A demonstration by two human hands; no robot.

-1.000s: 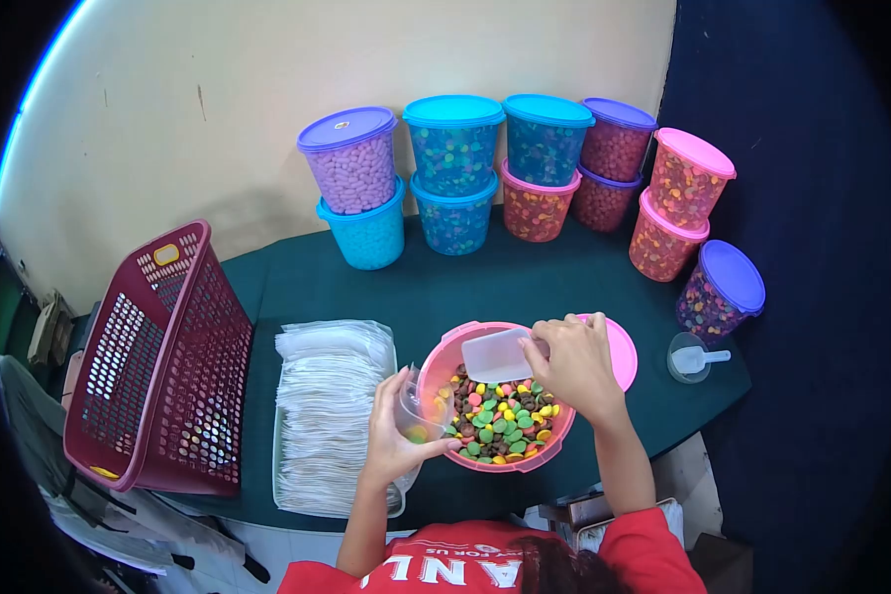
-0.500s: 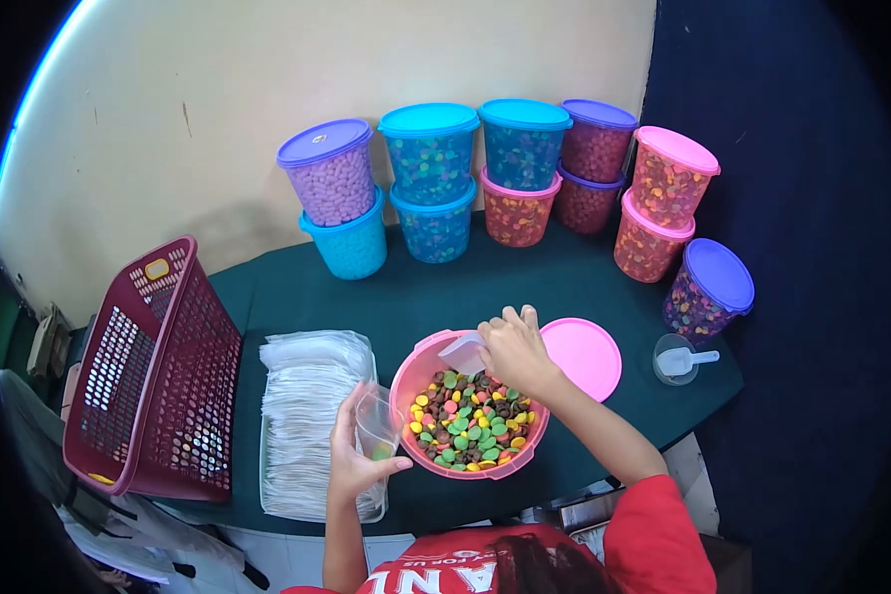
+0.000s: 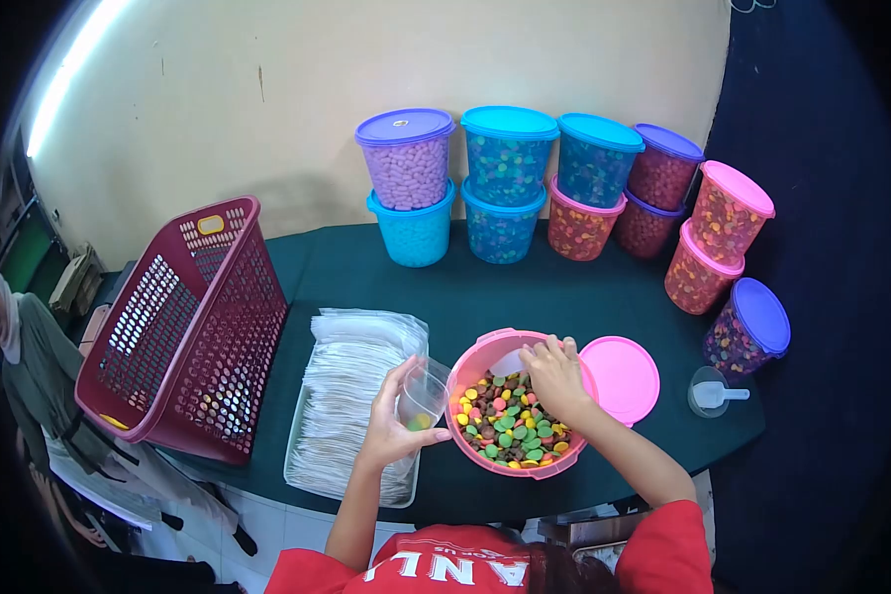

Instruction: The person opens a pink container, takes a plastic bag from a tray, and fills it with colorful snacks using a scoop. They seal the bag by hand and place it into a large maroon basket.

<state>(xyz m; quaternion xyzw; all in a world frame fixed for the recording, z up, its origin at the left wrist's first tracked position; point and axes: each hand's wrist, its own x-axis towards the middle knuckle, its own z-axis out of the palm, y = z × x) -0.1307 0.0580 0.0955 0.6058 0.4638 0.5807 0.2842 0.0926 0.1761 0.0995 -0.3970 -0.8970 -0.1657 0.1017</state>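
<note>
My left hand (image 3: 396, 421) is wrapped round a clear plastic cup (image 3: 425, 391), tilted beside the rim of a pink tub (image 3: 495, 342); a little yellow-green shows at the cup's bottom. Inside the tub lie coin-shaped candies (image 3: 515, 421) in brown, green, yellow and pink. My right hand (image 3: 556, 376) reaches in over the tub's far side, closed on a whitish scoop (image 3: 508, 363) whose blade is down at the candies. The scoop's handle is hidden by my fingers. A round pink lid (image 3: 621, 379) lies on the table right of the tub.
Left of the tub, a tray (image 3: 297, 436) holds stacked clear packets (image 3: 361, 396), with a maroon basket (image 3: 183, 337) beyond. Lidded candy tubs (image 3: 510, 153) stand two high at the back. At right are a purple-lidded tub (image 3: 747, 327) and a small cup with a white scoop (image 3: 713, 394).
The view has shifted, so the table's things sit further right. My right hand has lowered the scoop from above the rim into the tub. My left hand still holds the cup beside it.
</note>
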